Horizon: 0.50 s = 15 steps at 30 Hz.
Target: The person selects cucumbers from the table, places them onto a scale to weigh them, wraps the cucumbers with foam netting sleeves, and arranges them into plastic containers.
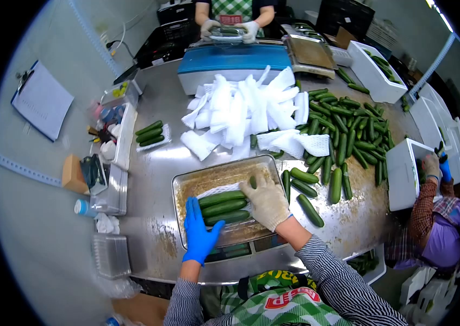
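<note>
Several cucumbers (223,207) lie side by side on a white foam net (220,189) in a worn metal tray (179,185). My left hand (197,232), in a blue glove, rests against their left ends, fingers stretched out and thumb apart. Over the right ends is my right hand (267,204), in a beige knitted glove, its fingers curled. A dark green cucumber tip (253,182) shows between its thumb and fingers; the rest of that cucumber is hidden. Loose cucumbers (309,211) lie just right of the tray.
White foam nets (241,111) are heaped behind the tray, beside a large cucumber pile (349,125). A packed cucumber tray (151,136) sits left. One person (235,11) stands opposite; another (436,223) reaches into a white foam box (401,179) at right. Clear plastic trays (111,255) are stacked left.
</note>
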Each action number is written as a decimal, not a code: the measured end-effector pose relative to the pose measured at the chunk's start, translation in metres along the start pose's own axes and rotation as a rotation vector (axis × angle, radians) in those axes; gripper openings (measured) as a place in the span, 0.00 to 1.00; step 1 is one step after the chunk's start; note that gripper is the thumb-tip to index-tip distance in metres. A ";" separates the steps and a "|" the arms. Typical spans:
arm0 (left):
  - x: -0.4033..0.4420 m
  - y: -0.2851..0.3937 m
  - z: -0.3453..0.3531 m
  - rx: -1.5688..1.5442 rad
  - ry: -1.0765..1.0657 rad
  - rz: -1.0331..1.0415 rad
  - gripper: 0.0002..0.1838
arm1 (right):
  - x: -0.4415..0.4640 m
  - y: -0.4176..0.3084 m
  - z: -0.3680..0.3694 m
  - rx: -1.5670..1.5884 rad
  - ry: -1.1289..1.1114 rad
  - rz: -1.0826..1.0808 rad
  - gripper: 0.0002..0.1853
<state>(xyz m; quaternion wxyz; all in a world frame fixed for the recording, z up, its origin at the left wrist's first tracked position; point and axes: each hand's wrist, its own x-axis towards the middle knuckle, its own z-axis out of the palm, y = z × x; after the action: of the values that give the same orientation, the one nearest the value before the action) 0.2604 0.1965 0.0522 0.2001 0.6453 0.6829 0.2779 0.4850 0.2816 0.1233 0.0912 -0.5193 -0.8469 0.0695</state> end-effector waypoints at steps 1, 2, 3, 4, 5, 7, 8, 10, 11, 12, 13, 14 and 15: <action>-0.002 -0.004 0.000 -0.017 0.003 0.005 0.58 | -0.001 0.003 -0.003 0.043 -0.009 0.064 0.27; -0.002 -0.006 0.002 -0.035 0.003 0.015 0.58 | -0.002 0.007 -0.009 0.084 -0.015 0.133 0.25; -0.003 0.001 -0.002 0.002 0.016 0.006 0.58 | -0.005 0.013 -0.013 0.124 -0.018 0.208 0.24; -0.001 0.005 -0.004 -0.002 0.027 -0.008 0.58 | -0.007 0.014 -0.011 0.135 0.009 0.228 0.21; 0.001 0.012 -0.008 -0.004 0.037 -0.026 0.58 | -0.012 0.016 -0.003 0.181 0.152 0.164 0.22; 0.011 0.036 -0.019 0.151 0.010 0.046 0.55 | -0.014 0.018 0.002 0.155 0.034 0.157 0.28; 0.016 0.041 -0.021 0.226 -0.014 0.080 0.53 | -0.014 0.021 0.003 0.173 0.007 0.189 0.28; 0.022 0.034 -0.015 0.394 -0.070 0.175 0.43 | -0.008 0.026 0.005 0.216 -0.043 0.238 0.29; 0.029 0.029 -0.016 0.364 -0.047 0.178 0.40 | -0.009 0.027 0.006 0.297 0.016 0.234 0.30; 0.040 0.025 -0.018 0.332 -0.024 0.182 0.38 | -0.011 0.031 0.006 0.375 0.076 0.228 0.31; 0.051 0.027 -0.023 0.298 -0.005 0.181 0.35 | -0.012 0.031 0.003 0.454 0.131 0.224 0.32; 0.063 0.031 -0.029 0.200 0.033 0.236 0.27 | -0.012 0.029 -0.001 0.553 0.112 0.276 0.34; 0.072 0.027 -0.030 0.175 -0.077 0.236 0.25 | -0.011 0.027 -0.001 0.562 0.148 0.215 0.34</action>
<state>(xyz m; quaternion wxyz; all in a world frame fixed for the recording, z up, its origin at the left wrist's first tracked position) 0.2556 0.2646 0.0985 0.1350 0.7461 0.6159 0.2140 0.5140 0.2840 0.1174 0.2845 -0.5641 -0.7258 0.2721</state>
